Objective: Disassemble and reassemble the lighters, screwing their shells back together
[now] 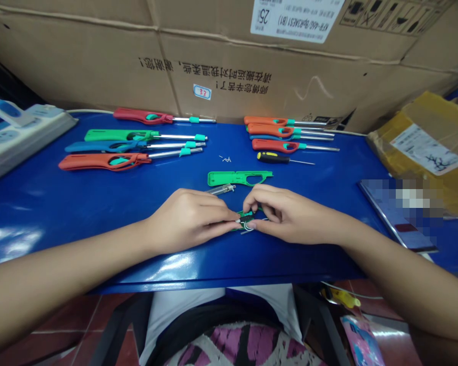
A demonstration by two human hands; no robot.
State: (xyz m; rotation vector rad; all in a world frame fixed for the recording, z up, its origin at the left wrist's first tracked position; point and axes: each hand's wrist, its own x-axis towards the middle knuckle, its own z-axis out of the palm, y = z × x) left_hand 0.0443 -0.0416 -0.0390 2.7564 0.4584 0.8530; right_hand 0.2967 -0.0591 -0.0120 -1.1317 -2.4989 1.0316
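Green casing half (236, 229), head view: on or just above table (130, 203), between my left hand (193, 218) and right hand (290, 213), mostly covered. Left pinches black part (246, 220); right curls beside it, whether gripping I cannot tell. Clear tube (224, 189) partly hidden behind left hand.

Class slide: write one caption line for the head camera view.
Left hand and right hand handle small parts at a blue table, with a green case half, a screwdriver and lighters beyond.
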